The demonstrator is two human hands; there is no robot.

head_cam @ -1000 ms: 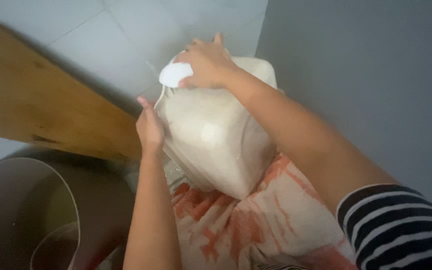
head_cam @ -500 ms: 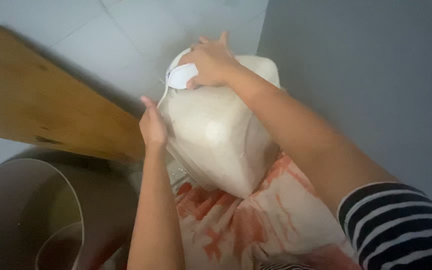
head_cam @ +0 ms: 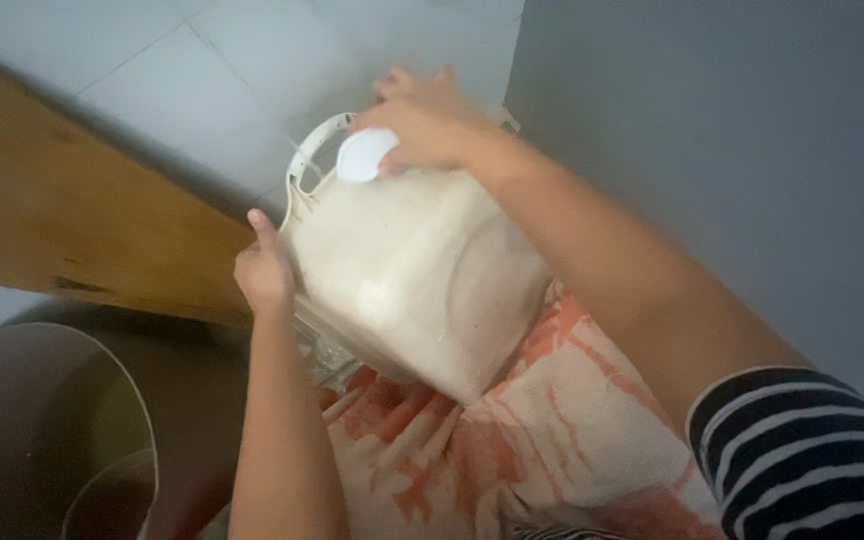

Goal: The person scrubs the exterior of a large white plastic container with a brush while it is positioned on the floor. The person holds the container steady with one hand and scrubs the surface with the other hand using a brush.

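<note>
Two hands on big white jug (head_cam: 417, 280), tilted over orange-patterned cloth (head_cam: 512, 450). Right hand (head_cam: 422, 125) clamps white cap (head_cam: 365, 157), shifted lower along jug's top than a second ago; left hand (head_cam: 264, 270) presses flat against jug's side.

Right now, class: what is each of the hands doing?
Left hand: pressed flat against the side of the white jug, steadying it.
Right hand: on top of the jug, fingers at its white cap.
</note>
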